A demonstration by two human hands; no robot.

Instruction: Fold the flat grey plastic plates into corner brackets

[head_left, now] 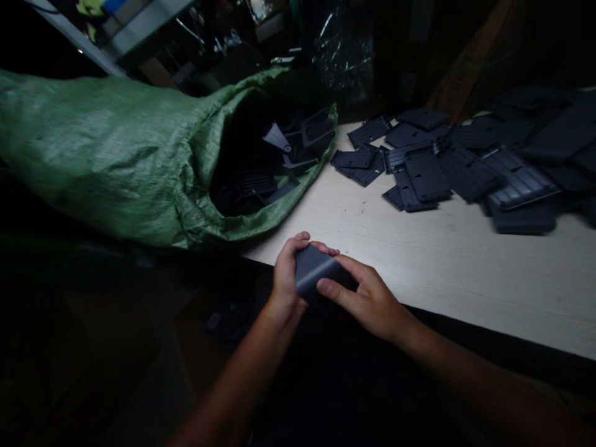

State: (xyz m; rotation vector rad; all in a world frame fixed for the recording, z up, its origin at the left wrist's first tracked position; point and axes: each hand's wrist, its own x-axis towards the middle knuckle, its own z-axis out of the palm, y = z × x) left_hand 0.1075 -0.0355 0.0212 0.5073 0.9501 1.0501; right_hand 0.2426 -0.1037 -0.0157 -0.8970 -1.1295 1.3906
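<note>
A dark grey plastic cover (316, 268) with a rounded edge is held between both hands in front of my body, by the table's near edge. My left hand (285, 268) wraps round its left side, thumb and fingertips at the top. On its right side, my right hand (367, 295) grips it with the thumb across the near face and the fingers behind. The underside of the cover is in shadow, so its inner shape is hidden.
A green woven sack (139, 155) lies at the left, its mouth open towards the table, with dark plastic parts (288, 149) inside. Several flat dark plastic panels (426, 176) are heaped on the pale table (465, 267) at the right. Shelving (135, 28) stands behind the sack.
</note>
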